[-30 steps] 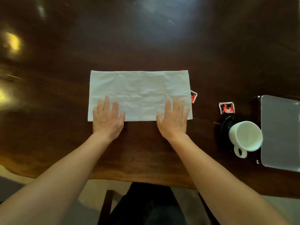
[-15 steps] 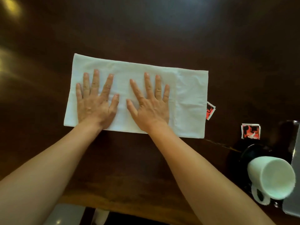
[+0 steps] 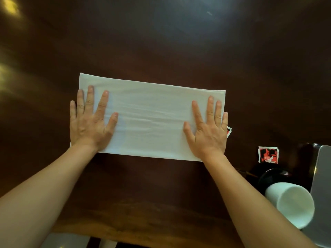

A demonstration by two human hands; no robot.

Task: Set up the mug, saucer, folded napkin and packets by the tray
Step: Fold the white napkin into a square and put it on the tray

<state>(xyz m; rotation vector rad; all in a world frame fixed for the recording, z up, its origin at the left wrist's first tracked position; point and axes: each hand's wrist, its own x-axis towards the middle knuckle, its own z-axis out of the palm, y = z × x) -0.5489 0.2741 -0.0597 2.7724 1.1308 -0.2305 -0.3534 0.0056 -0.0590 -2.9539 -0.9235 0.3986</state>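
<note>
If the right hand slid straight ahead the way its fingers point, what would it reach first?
Probably only the far edge of the napkin it lies flat on. Past that, the right hand would meet bare dark table, as far as the picture shows.

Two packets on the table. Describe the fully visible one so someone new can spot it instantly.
Start at the white napkin spread on the dark table, then look right toward the grey tray. The fully visible packet lies between them, just beyond the black saucer. Unlike the other packet, mostly hidden behind the right hand, it lies apart, a red, black and white square.
</note>
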